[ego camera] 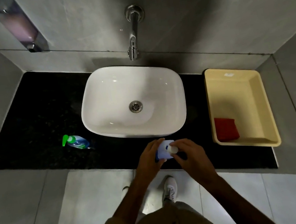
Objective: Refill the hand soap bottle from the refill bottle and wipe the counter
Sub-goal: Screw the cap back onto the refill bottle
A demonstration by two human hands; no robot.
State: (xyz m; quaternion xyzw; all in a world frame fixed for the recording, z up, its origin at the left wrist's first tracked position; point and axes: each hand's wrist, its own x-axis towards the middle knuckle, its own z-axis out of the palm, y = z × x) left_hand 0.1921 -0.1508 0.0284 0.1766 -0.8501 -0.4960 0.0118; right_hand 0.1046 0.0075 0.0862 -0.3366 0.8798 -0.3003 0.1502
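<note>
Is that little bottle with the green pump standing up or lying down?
Lying down. The soap bottle lies on its side on the black counter, left of the sink, its green pump pointing left.

Grey tiled walls (208, 32) and pale floor tiles (97, 192); white basin (130, 87) at centre under a chrome spout (133, 37) (wall-mounted); dim light.
</note>
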